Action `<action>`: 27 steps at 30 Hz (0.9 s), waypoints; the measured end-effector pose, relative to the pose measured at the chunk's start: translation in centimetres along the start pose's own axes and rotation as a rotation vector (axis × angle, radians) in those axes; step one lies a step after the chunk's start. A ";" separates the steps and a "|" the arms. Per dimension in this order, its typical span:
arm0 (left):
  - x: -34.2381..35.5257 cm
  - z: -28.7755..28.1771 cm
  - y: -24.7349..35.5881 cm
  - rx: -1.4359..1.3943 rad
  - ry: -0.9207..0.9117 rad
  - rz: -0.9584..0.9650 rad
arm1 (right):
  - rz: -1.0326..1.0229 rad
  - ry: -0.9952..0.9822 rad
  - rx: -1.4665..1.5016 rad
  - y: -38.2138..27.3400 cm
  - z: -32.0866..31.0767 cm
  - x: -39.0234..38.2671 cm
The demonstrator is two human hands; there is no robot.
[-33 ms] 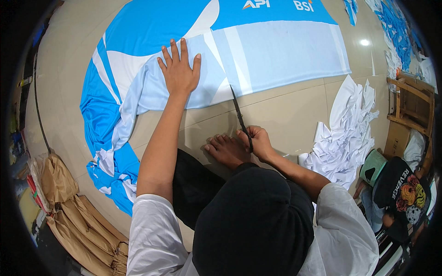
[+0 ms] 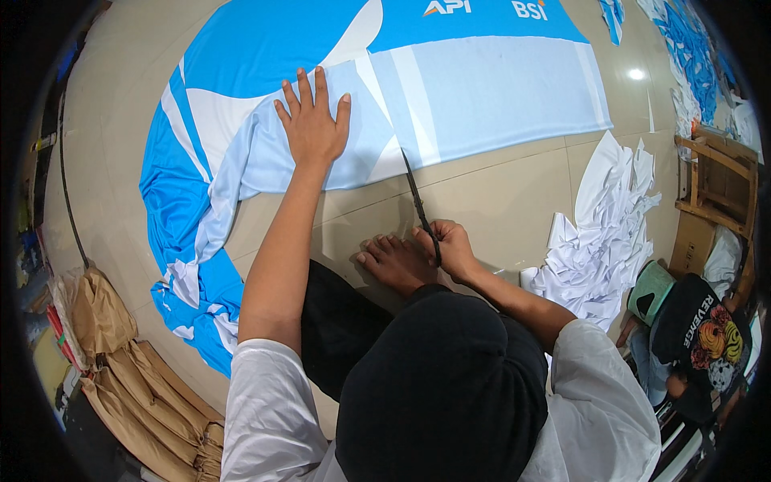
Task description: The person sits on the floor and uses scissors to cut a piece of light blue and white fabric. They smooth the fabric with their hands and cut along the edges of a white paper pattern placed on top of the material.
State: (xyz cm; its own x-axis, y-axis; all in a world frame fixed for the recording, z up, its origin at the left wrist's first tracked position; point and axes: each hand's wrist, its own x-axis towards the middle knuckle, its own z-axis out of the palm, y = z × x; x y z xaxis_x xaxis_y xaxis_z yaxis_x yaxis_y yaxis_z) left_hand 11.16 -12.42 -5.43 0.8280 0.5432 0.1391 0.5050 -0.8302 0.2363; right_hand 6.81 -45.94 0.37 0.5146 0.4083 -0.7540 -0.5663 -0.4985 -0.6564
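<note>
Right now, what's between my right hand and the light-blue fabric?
In the head view, dark scissors span from your right hand to the light-blue fabric, reaching past its near edge; around them shows tiled floor.

Scissors (image 2: pixel 418 205) at the edge of blue cloth (image 2: pixel 498 100)

The left hand (image 2: pixel 313 132) lies flat, fingers spread, on the cloth's pale blue part. The right hand (image 2: pixel 453 249) holds the scissors, their tip over the near edge. 1 bare foot (image 2: pixel 395 263) rests beside that hand; white scraps (image 2: pixel 594 257) lie rightward.

Textile workshop: scissors (image 2: pixel 418 201), blue fabric (image 2: pixel 482 88), white scraps (image 2: pixel 594 261)
</note>
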 end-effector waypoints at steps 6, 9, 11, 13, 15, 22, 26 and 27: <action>0.0 0.0 0.0 -0.006 -0.009 -0.006 | -0.004 0.001 -0.010 0.1 -0.2 0.1; 0.0 0.0 0.0 0.002 -0.010 -0.007 | -0.021 -0.005 0.007 -0.1 -0.2 0.7; 0.1 0.1 0.0 0.004 -0.012 -0.008 | -0.005 -0.012 0.015 -0.6 -0.1 1.2; 0.1 0.1 -0.1 0.006 -0.014 -0.010 | 0.013 -0.018 0.017 -1.4 0.0 1.4; 0.1 0.0 -0.1 0.004 -0.015 -0.009 | 0.025 -0.019 0.026 -2.1 0.2 1.4; 0.0 0.1 -0.1 0.007 -0.006 -0.006 | 0.050 0.003 0.032 -2.9 0.7 1.9; 0.1 -0.1 0.1 0.000 -0.016 -0.006 | 0.060 0.009 0.055 -2.6 0.6 2.1; 0.1 -0.1 0.1 0.000 -0.016 -0.007 | 0.058 0.010 0.057 -2.6 0.7 2.0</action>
State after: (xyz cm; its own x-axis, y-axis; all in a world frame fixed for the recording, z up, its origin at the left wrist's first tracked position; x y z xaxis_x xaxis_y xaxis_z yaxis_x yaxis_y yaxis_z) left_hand 11.23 -12.44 -5.30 0.8284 0.5466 0.1225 0.5104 -0.8266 0.2370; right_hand 8.89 -43.26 0.54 0.4861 0.3718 -0.7909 -0.6309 -0.4770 -0.6119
